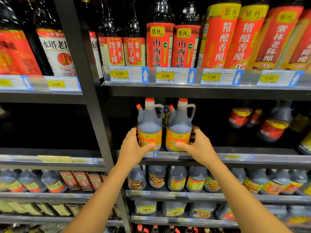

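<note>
Two jugs mid-frame: our left hand [133,145] gripped the left jug [149,125], right hand [200,145] the right jug [179,125]; next, we judged, an even pull forward.

Dark left jug [149,125] and right jug [179,125] stand upright, side by side.

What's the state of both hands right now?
Left hand: closed, gripping the left dark jug on the shelf.
Right hand: closed, gripping the right dark jug beside it.
</note>
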Demonstrator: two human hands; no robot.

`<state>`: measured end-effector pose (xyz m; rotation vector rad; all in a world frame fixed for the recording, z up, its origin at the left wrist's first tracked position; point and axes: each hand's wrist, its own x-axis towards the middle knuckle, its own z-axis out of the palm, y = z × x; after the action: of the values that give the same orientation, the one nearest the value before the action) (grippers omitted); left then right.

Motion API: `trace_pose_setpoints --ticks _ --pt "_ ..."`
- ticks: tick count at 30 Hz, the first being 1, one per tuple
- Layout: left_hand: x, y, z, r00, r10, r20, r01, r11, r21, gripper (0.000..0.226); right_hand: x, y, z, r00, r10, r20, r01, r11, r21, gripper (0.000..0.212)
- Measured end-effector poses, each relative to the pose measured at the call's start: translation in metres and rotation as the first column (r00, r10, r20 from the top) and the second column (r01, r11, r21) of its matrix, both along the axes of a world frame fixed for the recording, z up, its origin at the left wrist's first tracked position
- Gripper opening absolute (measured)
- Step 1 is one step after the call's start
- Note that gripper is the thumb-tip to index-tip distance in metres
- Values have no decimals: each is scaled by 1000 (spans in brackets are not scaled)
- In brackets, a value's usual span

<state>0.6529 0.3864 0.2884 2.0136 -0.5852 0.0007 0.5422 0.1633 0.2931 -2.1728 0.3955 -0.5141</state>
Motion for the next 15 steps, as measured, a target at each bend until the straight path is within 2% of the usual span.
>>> trace_pose_setpoints --ticks 3,5,7,9,12,15 --pt "-2 5 4 997 11 72 -20 992 127 59 -7 6 5 998 -29 -64 22 994 -106 61" --pt "-6 9 4 990 13 138 -44 974 221 53 -17 11 7 988 -96 -122 66 970 -235 61" --pt "-15 16 1 980 20 195 -73 961 266 55 -30 17 7 973 -164 -163 96 927 -362 68" --pt "-30 24 -3 958 15 286 -100 954 284 59 -48 24 5 965 -201 -169 101 879 -466 66" --pt "-62 32 -10 894 -50 446 -105 943 317 46 -84 32 0 955 -231 -186 82 807 -584 54" --pt "-100 26 -16 887 -184 424 -30 893 450 32 -128 34 -10 930 -274 -244 42 740 -671 43"
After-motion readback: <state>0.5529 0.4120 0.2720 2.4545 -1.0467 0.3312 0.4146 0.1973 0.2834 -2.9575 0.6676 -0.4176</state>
